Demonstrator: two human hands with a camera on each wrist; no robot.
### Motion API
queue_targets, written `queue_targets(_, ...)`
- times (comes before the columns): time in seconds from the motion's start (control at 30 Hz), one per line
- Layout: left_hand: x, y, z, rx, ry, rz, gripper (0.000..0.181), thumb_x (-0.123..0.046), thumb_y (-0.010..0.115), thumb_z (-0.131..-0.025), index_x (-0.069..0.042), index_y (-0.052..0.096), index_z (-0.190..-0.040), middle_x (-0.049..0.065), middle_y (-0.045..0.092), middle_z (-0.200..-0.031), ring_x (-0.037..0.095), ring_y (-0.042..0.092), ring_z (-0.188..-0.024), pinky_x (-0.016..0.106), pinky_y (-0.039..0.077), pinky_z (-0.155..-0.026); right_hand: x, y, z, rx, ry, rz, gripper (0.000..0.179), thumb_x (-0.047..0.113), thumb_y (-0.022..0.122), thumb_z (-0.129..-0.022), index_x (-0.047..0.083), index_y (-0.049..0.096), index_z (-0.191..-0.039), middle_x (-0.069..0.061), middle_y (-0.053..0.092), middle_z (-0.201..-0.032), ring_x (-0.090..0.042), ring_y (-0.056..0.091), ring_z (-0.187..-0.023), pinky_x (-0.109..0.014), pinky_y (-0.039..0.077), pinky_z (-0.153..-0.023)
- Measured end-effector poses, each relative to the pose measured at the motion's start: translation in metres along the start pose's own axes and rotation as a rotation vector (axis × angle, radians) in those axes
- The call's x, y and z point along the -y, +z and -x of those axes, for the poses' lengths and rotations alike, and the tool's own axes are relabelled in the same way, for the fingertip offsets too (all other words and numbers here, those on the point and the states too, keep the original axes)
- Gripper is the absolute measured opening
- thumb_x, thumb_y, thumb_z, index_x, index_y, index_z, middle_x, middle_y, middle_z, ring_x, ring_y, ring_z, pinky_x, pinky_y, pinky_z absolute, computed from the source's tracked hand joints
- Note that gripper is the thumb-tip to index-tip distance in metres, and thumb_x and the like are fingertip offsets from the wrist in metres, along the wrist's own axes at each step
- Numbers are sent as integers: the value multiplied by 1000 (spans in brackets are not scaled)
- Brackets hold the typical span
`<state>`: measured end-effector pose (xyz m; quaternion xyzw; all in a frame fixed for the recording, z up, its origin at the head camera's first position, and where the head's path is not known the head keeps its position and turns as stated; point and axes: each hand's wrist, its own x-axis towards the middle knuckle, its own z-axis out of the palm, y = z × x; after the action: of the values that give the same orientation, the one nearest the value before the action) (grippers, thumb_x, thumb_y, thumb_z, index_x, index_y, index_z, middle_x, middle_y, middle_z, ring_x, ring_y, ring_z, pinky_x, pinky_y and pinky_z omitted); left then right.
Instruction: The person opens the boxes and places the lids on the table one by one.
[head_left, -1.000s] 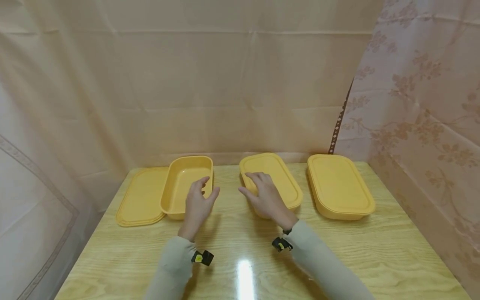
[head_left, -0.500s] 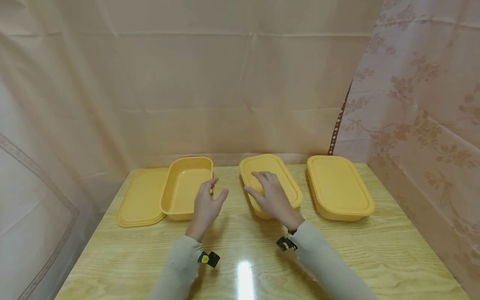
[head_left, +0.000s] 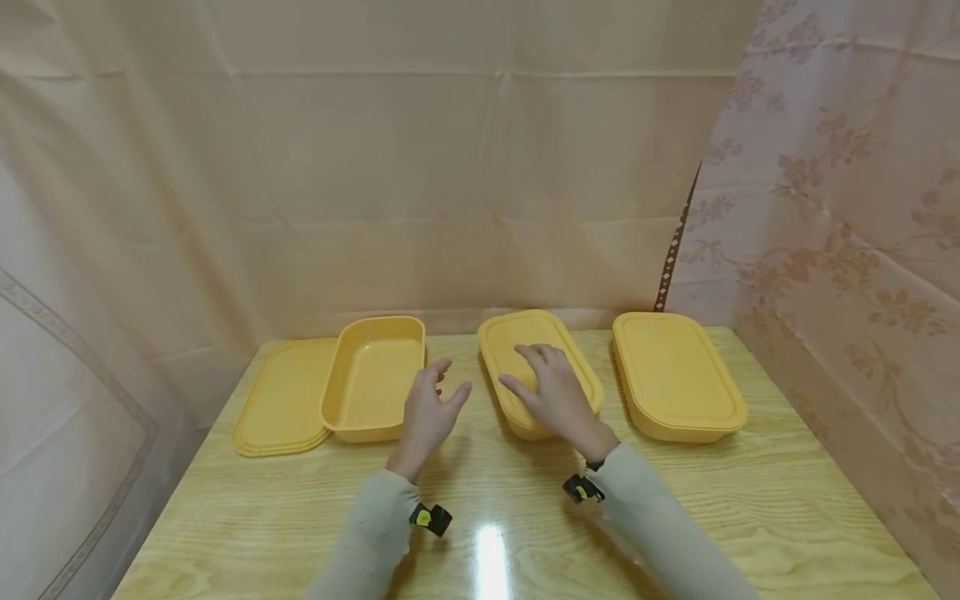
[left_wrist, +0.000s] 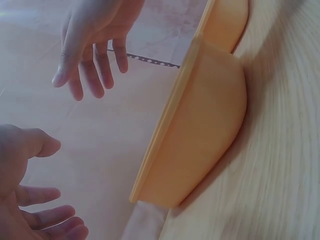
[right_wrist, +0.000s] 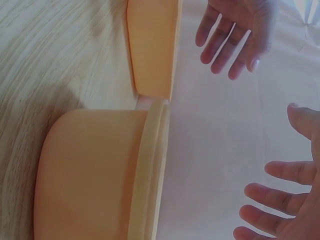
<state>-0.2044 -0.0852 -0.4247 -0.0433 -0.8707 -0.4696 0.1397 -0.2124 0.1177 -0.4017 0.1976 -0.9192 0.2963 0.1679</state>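
A single bright streak of reflected light (head_left: 492,562) lay on the desk (head_left: 750,517), nearest the viewer. Two pale sleeves came in next, the left sleeve (head_left: 371,525) and the right sleeve (head_left: 660,525), each with one small dark wrist device at its cuff, the left device (head_left: 431,519) and the right device (head_left: 583,488).

Past the cuffs were two hands, neither holding anything. The left hand (head_left: 433,417) hung in the air near the open box's right side, its fingers apart and loosely bent, the thumb spread away. The right hand (head_left: 558,396) was poised above the middle box, its fingers likewise loose and spread; both wrist views showed a gap below it.

Three yellow boxes stood in a row near the desk's far edge, one uncovered and two lidded. The open box (head_left: 375,375) stood toward the far left corner, its long axis running near to far, roughly parallel to the desk's left edge. Left of it at that corner lay a loose lid (head_left: 285,400), flat, partly hidden by the box. The middle box (head_left: 532,431) was turned, its near end pointing rightward. The right box (head_left: 678,375), by the far right corner, lay roughly along the desk's right edge. Behind rose a beige cloth (head_left: 450,167).
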Motion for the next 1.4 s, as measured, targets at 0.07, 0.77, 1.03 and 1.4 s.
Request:
queue_targets(0.07, 1, 2, 0, 2, 5, -1, 52, -27, 68, -90, 1, 54, -132, 20, 57, -130, 37, 55, -116, 48, 51, -93, -1, 0, 1, 1, 7, -3, 57, 40, 63, -93, 2, 55, -134, -22, 57, -128, -40, 51, -119, -54, 47, -97)
queue_targets(0.77, -8, 28, -6, 24, -50, 90, 53, -26, 68, -90, 1, 53, -133, 22, 56, -130, 37, 55, -119, 49, 50, -94, -17, -1, 3, 4, 42, 24, 58, 41, 64, -93, 1, 55, -134, -23, 57, -128, -40, 52, -118, -54, 45, -98)
queue_targets(1.03, -6, 39, -8, 55, -91, 79, 57, -28, 67, -90, 2, 49, -136, 21, 53, -134, 38, 52, -121, 53, 46, -97, -24, -1, 3, 21, 72, 39, 59, 42, 62, -94, 2, 53, -136, -23, 55, -129, -41, 51, -119, -56, 45, -97)
queue_targets(1.4, 1, 51, -6, 83, -138, 57, 62, -31, 68, -89, 1, 47, -138, 22, 52, -135, 37, 53, -121, 52, 46, -98, -36, -2, 8, 27, 94, 38, 61, 43, 62, -94, 1, 51, -137, -23, 55, -127, -41, 48, -121, -55, 43, -99)
